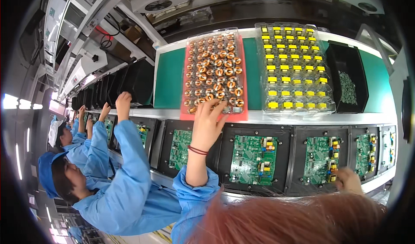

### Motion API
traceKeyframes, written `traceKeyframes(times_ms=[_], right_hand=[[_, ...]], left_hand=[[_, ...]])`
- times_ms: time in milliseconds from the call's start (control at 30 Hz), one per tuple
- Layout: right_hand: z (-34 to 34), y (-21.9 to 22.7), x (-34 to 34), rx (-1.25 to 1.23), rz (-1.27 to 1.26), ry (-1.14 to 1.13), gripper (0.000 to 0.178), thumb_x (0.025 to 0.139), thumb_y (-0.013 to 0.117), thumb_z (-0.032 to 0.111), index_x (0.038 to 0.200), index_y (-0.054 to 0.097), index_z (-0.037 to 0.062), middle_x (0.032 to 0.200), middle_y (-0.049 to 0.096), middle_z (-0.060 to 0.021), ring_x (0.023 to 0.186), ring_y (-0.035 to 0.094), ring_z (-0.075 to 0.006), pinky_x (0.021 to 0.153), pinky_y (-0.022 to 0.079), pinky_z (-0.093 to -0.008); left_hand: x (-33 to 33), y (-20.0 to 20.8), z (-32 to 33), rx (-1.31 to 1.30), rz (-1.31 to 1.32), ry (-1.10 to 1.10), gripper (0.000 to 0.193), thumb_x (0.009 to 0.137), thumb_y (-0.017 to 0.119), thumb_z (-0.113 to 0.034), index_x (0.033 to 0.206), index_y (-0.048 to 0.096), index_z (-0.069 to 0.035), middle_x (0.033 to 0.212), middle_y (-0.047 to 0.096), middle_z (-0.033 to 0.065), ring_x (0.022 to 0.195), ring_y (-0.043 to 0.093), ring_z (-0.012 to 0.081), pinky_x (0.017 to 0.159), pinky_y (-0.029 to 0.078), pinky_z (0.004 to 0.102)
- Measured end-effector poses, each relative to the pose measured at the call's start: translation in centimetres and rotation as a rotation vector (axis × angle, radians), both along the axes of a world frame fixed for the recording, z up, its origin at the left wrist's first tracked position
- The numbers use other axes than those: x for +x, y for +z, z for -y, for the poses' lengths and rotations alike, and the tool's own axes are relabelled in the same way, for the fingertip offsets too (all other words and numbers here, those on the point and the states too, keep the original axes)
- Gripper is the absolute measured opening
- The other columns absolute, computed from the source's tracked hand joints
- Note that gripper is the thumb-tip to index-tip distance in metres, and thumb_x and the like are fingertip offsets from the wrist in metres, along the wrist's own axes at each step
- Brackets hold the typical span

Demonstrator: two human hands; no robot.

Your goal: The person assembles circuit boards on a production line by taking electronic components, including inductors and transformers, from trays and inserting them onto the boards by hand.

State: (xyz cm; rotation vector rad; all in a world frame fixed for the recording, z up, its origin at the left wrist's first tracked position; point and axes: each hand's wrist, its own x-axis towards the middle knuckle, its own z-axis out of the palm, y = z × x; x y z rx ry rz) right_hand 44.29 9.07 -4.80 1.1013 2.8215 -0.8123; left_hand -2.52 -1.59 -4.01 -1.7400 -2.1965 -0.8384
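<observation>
Copper-wound coils (218, 63) stand in rows in a clear tray (235, 110), which lies on a pink sheet (244, 84) toward the left end of the green tabletop (168, 80) and laps its near edge. Over the tray's near edge hangs the left hand (209, 118), fingers bent and tips down at the front row; whether they are clamped on a coil, I cannot tell.

Right of it, a second clear tray (298, 111) is filled with yellow-topped parts (285, 68), one to a pocket, its near side at the tabletop's near edge. Beside that tray's right edge, a black bin (336, 54) contains a loose heap of small greyish pieces (347, 88).

Below the near edge runs a row of black carriers (299, 157), each bearing a green circuit board. At the lower right corner of one board (317, 157) is the right hand (349, 181), fingers curled near its yellow parts; its grip is too blurred to tell.

Past the tabletop's left edge, a co-worker's hand (123, 103) is at black bins (140, 80) whose contents are hidden.
</observation>
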Motion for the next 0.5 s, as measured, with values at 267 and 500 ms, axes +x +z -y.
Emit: traceKeyframes(times_ms=[267, 500], right_hand=[[-10.8, 1.4, -7.4, 0.175, -0.502, -0.39, 0.014, 0.08, 0.057, -0.003, 0.094, 0.062, -0.0028, 0.087, 0.063, -0.0169, 0.078, 0.062, -0.0304, 0.069, 0.049, -0.0351], [-20.6, -2.1, -11.7, 0.123, -0.237, -0.408, 0.022, 0.079, 0.06, 0.004, 0.1, 0.061, -0.0036, 0.09, 0.065, -0.0186, 0.084, 0.065, -0.0268, 0.075, 0.049, -0.0331]], left_hand=[[0.2, -2.0, -0.3, 0.006, -0.046, 0.061, 0.035, 0.074, 0.068, -0.004, 0.108, 0.058, -0.004, 0.101, 0.055, 0.0102, 0.093, 0.054, 0.0303, 0.081, 0.044, 0.0393], [0.7, -2.2, -0.2, -0.01, -0.075, 0.117, 0.025, 0.076, 0.067, -0.008, 0.1, 0.06, -0.004, 0.094, 0.059, 0.0101, 0.09, 0.056, 0.0287, 0.08, 0.044, 0.0392]])
